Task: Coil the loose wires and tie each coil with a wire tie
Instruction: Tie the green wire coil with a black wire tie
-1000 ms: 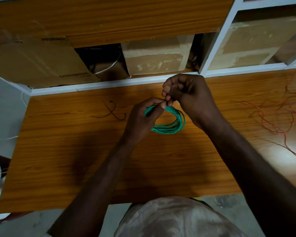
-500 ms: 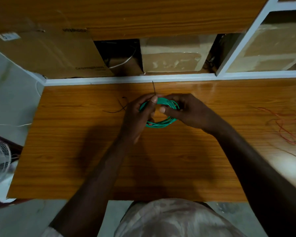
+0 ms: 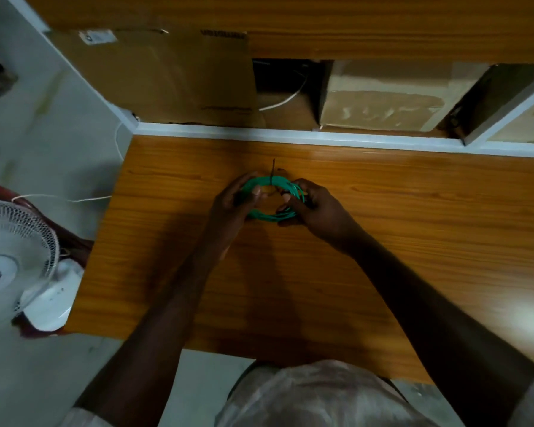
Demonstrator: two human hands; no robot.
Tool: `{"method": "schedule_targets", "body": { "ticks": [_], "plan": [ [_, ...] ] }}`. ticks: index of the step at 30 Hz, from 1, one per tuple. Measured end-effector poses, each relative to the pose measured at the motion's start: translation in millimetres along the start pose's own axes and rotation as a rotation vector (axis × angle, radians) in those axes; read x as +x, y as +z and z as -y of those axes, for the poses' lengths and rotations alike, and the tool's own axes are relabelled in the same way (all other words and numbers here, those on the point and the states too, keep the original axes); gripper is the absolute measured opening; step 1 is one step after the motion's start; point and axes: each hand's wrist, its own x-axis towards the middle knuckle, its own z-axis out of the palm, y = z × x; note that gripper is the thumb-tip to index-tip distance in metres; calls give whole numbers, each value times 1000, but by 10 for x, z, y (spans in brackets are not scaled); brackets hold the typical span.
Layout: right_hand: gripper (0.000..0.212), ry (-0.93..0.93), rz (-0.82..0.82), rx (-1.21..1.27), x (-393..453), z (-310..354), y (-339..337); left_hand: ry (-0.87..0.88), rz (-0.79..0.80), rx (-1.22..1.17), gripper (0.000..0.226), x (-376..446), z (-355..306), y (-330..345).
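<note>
Green wire coil (image 3: 270, 215) — a flat ring over the desk, dark wire tie (image 3: 273, 174) standing at its far edge.

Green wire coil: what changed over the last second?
The right hand dropped from pinching the tie above the green wire coil to gripping its right side. The thin dark wire tie now sticks up, unheld. The left hand still holds the coil's left side.

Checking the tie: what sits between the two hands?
In the head view, the green coil spans left hand to right hand, a dark tie at its top.
</note>
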Motion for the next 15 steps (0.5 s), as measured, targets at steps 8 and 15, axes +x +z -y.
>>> {"method": "schedule_targets", "body": {
  "ticks": [8,15],
  "plan": [
    [38,91,62,65,900,-112,791,-32,-236,134,51,324,499,-1029],
    [49,110,-99,21,1786,-53,1303,63,-312,289,45,939,627,-1646]
  ]
}}
